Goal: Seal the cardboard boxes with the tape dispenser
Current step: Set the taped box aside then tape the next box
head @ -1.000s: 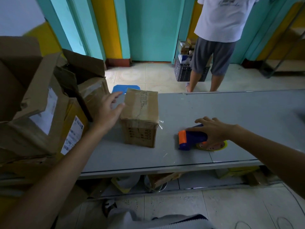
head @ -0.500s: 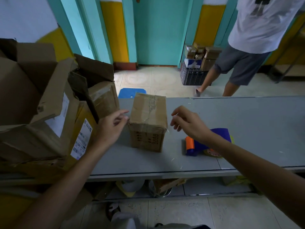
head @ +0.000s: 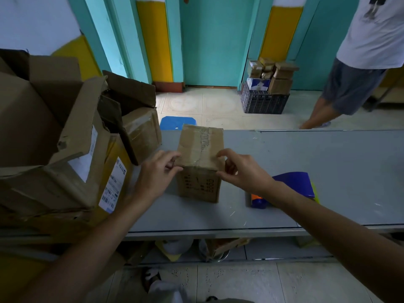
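Note:
A small brown cardboard box point(head: 200, 147) with tape along its top stands on the grey table point(head: 306, 171). My left hand point(head: 156, 173) grips the box's near left top corner with curled fingers. My right hand point(head: 240, 171) grips the near right top corner, thumb on the front face. The blue and orange tape dispenser point(head: 293, 186) lies on the table to the right of the box, partly hidden behind my right forearm, and neither hand touches it.
A heap of large, torn cardboard boxes point(head: 65, 149) fills the table's left end. Beyond the table are a blue stool point(head: 177, 122), a black crate point(head: 264, 101) stacked with small parcels, and a person point(head: 360, 62) standing at the far right.
My right hand let go of the tape dispenser and moved left onto the box's right corner. My left hand closed on the left corner. The person beyond the table moved right.

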Available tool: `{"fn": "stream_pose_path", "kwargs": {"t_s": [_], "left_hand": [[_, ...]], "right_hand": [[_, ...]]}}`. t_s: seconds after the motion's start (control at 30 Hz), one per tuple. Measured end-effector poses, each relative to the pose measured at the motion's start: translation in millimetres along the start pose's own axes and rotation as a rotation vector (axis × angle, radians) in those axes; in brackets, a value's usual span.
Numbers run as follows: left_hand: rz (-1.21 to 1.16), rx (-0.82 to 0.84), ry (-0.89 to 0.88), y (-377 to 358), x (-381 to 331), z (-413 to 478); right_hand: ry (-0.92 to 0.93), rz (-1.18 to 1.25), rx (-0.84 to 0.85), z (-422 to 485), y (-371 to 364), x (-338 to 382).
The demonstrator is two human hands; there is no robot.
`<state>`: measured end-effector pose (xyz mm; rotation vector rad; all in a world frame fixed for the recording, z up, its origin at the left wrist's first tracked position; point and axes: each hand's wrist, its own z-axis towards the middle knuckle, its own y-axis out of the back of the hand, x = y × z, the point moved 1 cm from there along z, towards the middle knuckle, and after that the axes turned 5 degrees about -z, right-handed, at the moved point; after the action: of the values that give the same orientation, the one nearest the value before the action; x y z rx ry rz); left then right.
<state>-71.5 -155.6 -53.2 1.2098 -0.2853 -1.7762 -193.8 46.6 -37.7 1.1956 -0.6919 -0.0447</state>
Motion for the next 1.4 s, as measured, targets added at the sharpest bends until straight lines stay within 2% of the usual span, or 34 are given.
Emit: {"fn": "stream_pose_path", "kwargs": {"t_s": [0.1, 0.17, 0.3, 0.43, 0.5, 0.57, 0.73, 0.87, 0.93, 1.0, 1.13, 1.17, 1.27, 1.33, 1.4], "left_hand": [[0.141, -0.062, -0.192, -9.4, 4.8, -1.2], [0.179, -0.116, -0.216, -14.7, 6.2, -4.5], [0.115, -0.157, -0.003, -24.5, -4.6, -17.0], [-0.245, -0.072, 0.262, -6.4, -5.6, -10.7], [-0.283, -0.003, 0.259, 3.6, -0.3, -4.7], [-0.209, 0.018, 0.171, 6.6, 1.6, -1.5], [0.083, -0.014, -0.065, -10.2, 6.4, -2.6], [0.133, -0.053, -0.058, -15.5, 3.8, -2.2], [0.093, -0.068, -0.029, -16.2, 4.7, -5.4], [0.040, -0.065, 0.011, -16.1, 7.0, -7.6], [0.052, -0.087, 0.024, -18.0, 8.4, -1.0], [0.058, -0.094, 0.040, -18.9, 8.2, 1.5], [-0.037, -0.049, 0.196, -21.7, 9.5, 3.9], [-0.180, 0.009, 0.365, -24.3, 17.6, -1.2], [-0.299, 0.146, 0.479, -28.1, 24.1, -7.8]], "right_hand": [[0.152, -0.138, -0.109, -0.5, -4.5, -0.1], [0.185, -0.212, -0.153, 0.0, -14.4, 1.4], [0.035, -0.264, -0.134, 2.6, -24.9, 5.9], [-0.020, 0.001, 0.044, 1.0, 2.2, -1.0], [0.007, 0.034, 0.089, 0.8, 11.7, -6.1], [0.031, -0.003, 0.087, 2.3, 10.9, -6.7], [0.091, -0.090, -0.114, 0.7, -11.1, -3.3], [-0.010, -0.183, -0.277, 4.1, -31.3, 4.4], [-0.053, -0.137, -0.330, 7.3, -37.1, 8.0], [-0.089, -0.084, -0.283, 6.9, -37.6, 9.3], [-0.101, -0.118, -0.080, 7.4, -26.8, 6.2], [-0.138, -0.061, -0.018, 9.6, -19.8, 4.6], [-0.375, 0.363, 0.157, 20.0, 12.1, -5.2], [-0.489, 0.429, 0.122, 29.2, 30.7, -14.8], [-0.584, 0.528, 0.044, 40.1, 34.5, -19.4]]}}
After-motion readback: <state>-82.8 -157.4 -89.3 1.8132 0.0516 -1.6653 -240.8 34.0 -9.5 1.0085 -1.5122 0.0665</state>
